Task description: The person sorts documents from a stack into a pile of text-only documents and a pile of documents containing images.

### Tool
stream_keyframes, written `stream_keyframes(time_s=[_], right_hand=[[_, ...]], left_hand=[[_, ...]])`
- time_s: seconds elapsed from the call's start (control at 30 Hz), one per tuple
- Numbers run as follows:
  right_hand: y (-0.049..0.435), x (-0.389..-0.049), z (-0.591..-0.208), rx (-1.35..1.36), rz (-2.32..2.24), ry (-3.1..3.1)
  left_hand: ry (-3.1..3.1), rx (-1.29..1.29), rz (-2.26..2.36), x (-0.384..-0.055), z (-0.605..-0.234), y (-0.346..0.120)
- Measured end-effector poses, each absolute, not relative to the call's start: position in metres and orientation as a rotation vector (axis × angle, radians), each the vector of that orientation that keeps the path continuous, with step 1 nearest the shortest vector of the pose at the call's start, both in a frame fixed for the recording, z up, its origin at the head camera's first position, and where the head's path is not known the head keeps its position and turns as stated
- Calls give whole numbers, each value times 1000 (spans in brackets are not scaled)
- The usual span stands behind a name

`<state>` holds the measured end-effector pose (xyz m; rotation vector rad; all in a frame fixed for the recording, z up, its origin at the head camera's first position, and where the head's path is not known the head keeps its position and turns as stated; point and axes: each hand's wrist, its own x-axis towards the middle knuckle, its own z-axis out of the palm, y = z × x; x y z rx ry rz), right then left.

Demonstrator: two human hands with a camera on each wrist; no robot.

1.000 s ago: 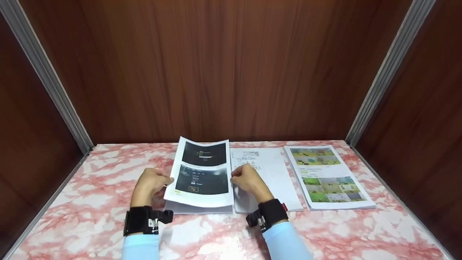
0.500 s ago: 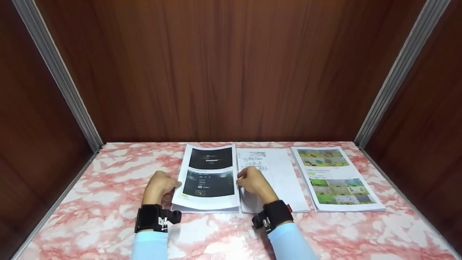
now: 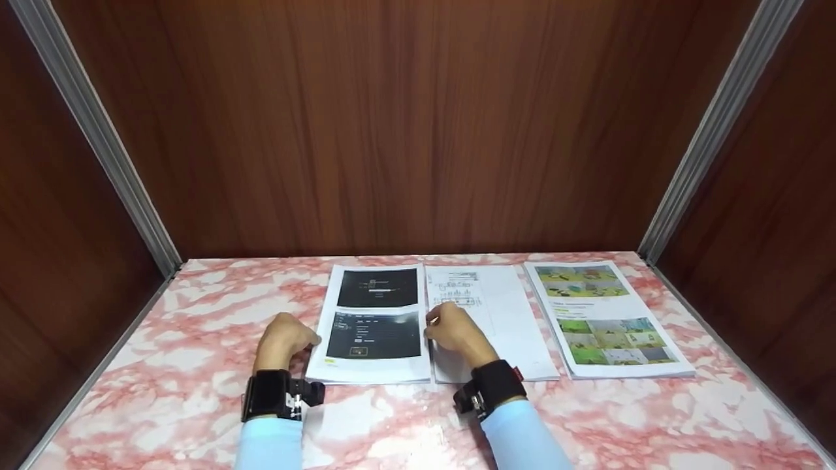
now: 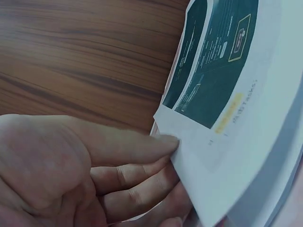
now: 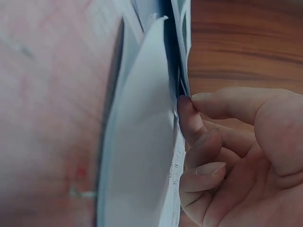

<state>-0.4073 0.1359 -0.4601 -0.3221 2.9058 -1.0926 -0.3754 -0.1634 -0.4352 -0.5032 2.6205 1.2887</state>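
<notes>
A printed sheet (image 3: 375, 369) with two dark picture blocks lies on the left paper stack. My left hand (image 3: 284, 338) pinches its left edge; in the left wrist view the thumb (image 4: 163, 145) is on top and the fingers are curled beneath. At the opposite edge my right hand (image 3: 452, 328) pinches the sheet between thumb and index finger, as the right wrist view shows. Under the right hand is the middle stack (image 3: 516, 333), mostly white with handwriting at its upper left. My right forearm side covers part of it.
To the right lies a third paper stack (image 3: 565, 307) with colourful pictures on its top page. Everything sits on a red-and-white marbled table (image 3: 215, 313). A brown wood-grain panel (image 3: 405, 130) stands behind, with more panels and metal posts (image 3: 699, 130) at the sides.
Both hands have lowered the printed sheet, which was raised and bowed, until it lies nearly flat on the left stack. The hands keep their pinch. The head view has shifted slightly.
</notes>
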Motion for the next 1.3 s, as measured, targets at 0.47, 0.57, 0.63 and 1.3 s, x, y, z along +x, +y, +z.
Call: stream_keyframes(time_s=[0.47, 0.57, 0.63, 1.3], right_hand=[[134, -408, -461, -314, -1033, 2914], [134, -409, -460, -310, -1003, 2930], [134, -409, -460, -312, -986, 2944], [136, -407, -456, -304, -1044, 2885]], left_hand=[[2673, -537, 1223, -376, -434, -163], [2693, -558, 1211, -376, -434, -161], [2701, -562, 1207, -375, -433, -160], [2682, -578, 1247, -379, -434, -159]])
